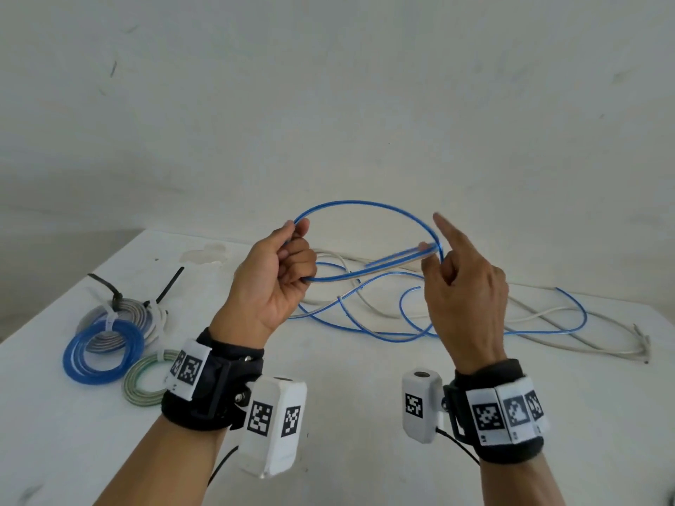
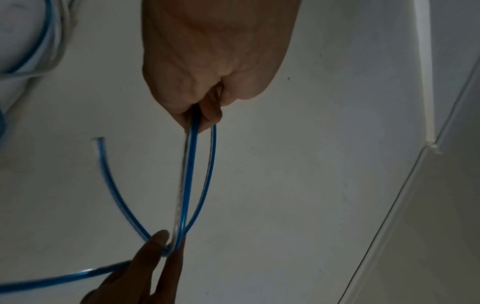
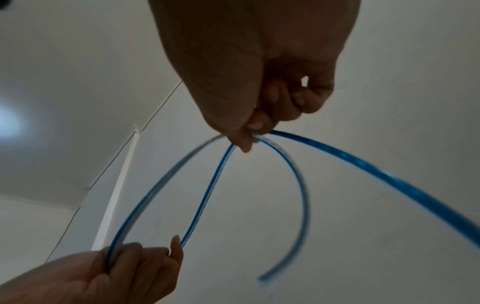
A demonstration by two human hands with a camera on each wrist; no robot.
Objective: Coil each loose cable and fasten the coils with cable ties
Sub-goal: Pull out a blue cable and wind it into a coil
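Note:
A blue cable (image 1: 365, 205) is held up above the white table (image 1: 365, 396) as a loop between both hands. My left hand (image 1: 288, 253) grips the loop's left side with curled fingers, also seen as the left hand (image 2: 205, 98) close up. My right hand (image 1: 434, 250) pinches the loop's right side, index finger raised; the right hand (image 3: 249, 131) shows thumb and fingers closed on the blue cable (image 3: 215, 181). The cable's free end (image 1: 416, 290) curls beside my right hand. The rest of it trails over the table, tangled with a white cable (image 1: 548, 315).
At the table's left lie tied coils: a blue coil (image 1: 104, 350), a grey coil (image 1: 117, 315) with black ties (image 1: 171, 283) sticking up, and a green-white coil (image 1: 146, 378). A white wall rises behind the table's far edge.

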